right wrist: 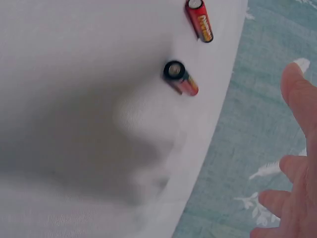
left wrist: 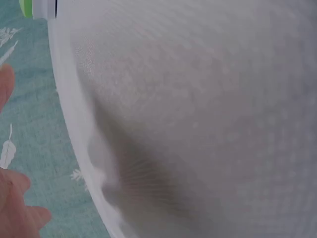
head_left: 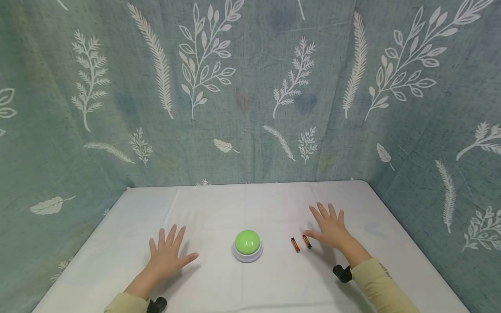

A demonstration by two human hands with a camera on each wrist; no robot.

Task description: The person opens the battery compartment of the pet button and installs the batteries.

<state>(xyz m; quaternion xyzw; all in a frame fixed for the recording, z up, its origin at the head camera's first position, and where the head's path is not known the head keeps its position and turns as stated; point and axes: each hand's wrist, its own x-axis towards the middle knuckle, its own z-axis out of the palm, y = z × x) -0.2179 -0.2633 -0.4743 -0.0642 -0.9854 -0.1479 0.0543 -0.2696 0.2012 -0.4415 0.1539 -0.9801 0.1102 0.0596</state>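
Note:
Between the two hands, a green dome push button (head_left: pixel 247 242) with a white base sits on the white table. To its right lie two small red and black batteries, one nearer the button (head_left: pixel 295 244) and the other battery (head_left: pixel 307 241) by the right thumb. My right hand (head_left: pixel 332 229) hovers with fingers spread, its thumb tip close to that second battery; the right wrist view shows both batteries (right wrist: pixel 199 21) apart from the hand. On the left, my left hand (head_left: pixel 166 254) is also spread above the table and holds nothing. Its shadow falls on the cloth.
A white cloth covers the table (head_left: pixel 219 204). Green-grey fabric (head_left: pixel 250 143) with white leaf prints hangs behind and along both sides. Each wrist carries a black camera, the left camera (head_left: pixel 157 305) and the right camera (head_left: pixel 342 274).

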